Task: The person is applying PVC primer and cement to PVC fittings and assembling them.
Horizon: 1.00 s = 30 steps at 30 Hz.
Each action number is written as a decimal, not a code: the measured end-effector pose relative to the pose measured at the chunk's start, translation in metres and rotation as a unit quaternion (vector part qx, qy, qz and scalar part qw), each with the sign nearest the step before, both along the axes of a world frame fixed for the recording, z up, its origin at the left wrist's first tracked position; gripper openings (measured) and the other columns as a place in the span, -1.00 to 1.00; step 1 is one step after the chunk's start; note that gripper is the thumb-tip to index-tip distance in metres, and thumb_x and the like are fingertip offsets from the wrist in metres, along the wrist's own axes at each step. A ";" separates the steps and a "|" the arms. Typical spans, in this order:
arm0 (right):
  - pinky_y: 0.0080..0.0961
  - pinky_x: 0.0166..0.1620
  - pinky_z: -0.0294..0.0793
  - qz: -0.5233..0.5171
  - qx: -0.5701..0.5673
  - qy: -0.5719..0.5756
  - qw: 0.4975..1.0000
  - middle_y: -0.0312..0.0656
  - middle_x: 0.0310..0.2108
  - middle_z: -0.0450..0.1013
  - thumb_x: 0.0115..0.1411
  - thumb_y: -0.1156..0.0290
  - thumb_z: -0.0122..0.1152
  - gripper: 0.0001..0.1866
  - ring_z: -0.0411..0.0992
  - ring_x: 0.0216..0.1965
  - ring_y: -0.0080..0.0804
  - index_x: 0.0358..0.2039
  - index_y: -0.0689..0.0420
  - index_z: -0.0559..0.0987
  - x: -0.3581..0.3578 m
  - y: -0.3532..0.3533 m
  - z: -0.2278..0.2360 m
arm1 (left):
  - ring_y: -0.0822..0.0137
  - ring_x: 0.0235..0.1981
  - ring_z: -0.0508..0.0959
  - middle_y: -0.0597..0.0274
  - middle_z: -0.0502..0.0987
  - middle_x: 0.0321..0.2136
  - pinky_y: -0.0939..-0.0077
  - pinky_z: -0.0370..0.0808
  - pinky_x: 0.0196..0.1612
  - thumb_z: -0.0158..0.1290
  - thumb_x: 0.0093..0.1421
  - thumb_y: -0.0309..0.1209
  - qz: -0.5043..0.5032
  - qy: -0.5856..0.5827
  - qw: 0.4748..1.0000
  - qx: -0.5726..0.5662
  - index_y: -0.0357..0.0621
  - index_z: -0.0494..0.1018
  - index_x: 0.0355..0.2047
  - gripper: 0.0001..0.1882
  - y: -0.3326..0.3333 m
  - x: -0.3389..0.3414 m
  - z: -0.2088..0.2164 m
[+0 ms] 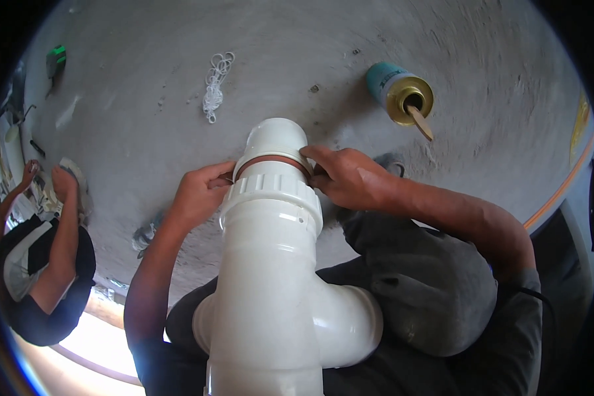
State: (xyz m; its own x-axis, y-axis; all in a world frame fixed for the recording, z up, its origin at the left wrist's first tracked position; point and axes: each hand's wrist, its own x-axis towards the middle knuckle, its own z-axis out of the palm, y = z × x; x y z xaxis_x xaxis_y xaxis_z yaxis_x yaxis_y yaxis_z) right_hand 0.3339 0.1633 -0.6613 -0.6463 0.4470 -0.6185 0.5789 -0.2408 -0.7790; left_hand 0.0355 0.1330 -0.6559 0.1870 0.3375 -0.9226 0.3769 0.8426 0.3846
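Observation:
A large white plastic pipe fitting (264, 284) with side branches stands upright between my legs, its top pointing away from me. A ribbed collar nut (270, 191) sits near its upper end. Past the nut, a reddish-brown rubber ring (270, 159) goes around the pipe, just below the lip of the white end piece (277, 135). My left hand (201, 195) pinches at the ring's left side, its fingertips partly hidden by the pipe. On the opposite side, my right hand (350, 175) has its fingers closed on the ring's edge and the end piece's lip.
A teal and gold can (409, 99) with a wooden stick (420, 123) in it stands on the grey concrete floor, ahead to the right. White cord (214, 89) lies bundled ahead. A green-and-black tool (56, 61) is far left. Another person (46, 264) crouches at left; an orange hose (558, 188) curves at right.

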 end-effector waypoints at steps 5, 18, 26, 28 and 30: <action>-0.19 -0.18 0.54 0.008 0.002 -0.011 1.000 0.23 -0.33 0.55 0.19 0.51 0.18 -0.56 0.57 -0.28 0.11 0.06 0.37 0.34 -0.003 -0.001 0.000 | 0.39 -0.17 0.61 0.08 0.60 -0.14 0.53 0.54 -0.09 0.20 0.12 -0.57 -0.015 0.008 0.998 0.066 -0.22 0.49 0.06 -0.55 -0.016 -0.001 -0.002; -0.20 -0.13 0.50 -0.023 -0.003 -0.017 1.000 0.20 -0.30 0.54 0.12 0.49 0.22 -0.46 0.56 -0.25 0.06 0.12 0.32 0.35 0.005 -0.005 0.001 | 0.32 -0.09 0.59 0.06 0.58 -0.08 0.46 0.51 0.00 0.25 0.11 -0.50 0.042 -0.036 0.995 0.078 -0.23 0.43 0.12 -0.47 -0.021 0.014 0.009; -0.18 -0.08 0.50 0.012 0.017 -0.034 0.999 0.21 -0.22 0.54 0.06 0.34 0.30 -0.32 0.55 -0.17 0.07 0.17 0.29 0.30 -0.013 -0.012 0.003 | 0.07 0.10 0.49 -0.10 0.47 0.07 0.26 0.39 0.14 0.25 0.12 -0.25 0.019 -0.029 0.963 0.266 -0.20 0.24 0.21 -0.30 -0.081 0.019 0.001; -0.18 -0.01 0.47 0.044 0.032 -0.031 0.998 0.23 -0.11 0.49 0.05 0.17 0.36 -0.25 0.51 -0.05 0.09 0.17 0.28 0.30 -0.021 -0.008 0.006 | -0.07 0.12 0.45 -0.22 0.43 0.07 0.18 0.38 0.15 0.18 0.17 -0.21 0.016 0.002 0.959 0.282 -0.22 0.14 0.25 -0.27 -0.114 0.018 -0.034; -0.20 0.03 0.45 0.073 0.052 -0.030 0.996 0.22 -0.06 0.47 0.05 0.15 0.37 -0.24 0.48 -0.01 0.09 0.17 0.27 0.30 -0.025 -0.004 0.008 | -0.15 0.09 0.46 -0.25 0.47 0.00 0.11 0.38 0.11 0.12 0.20 -0.26 0.022 0.018 0.956 0.292 -0.22 0.06 0.27 -0.28 -0.117 0.027 -0.032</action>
State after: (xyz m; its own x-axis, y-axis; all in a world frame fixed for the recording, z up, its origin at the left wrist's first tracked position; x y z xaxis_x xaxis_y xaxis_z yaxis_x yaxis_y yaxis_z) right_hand 0.3091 0.1590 -0.6529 -0.6725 0.4148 -0.6129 0.6477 -0.0708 -0.7586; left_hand 0.0622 0.0165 -0.6882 0.1315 0.8043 -0.5795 0.3683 0.5031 0.7818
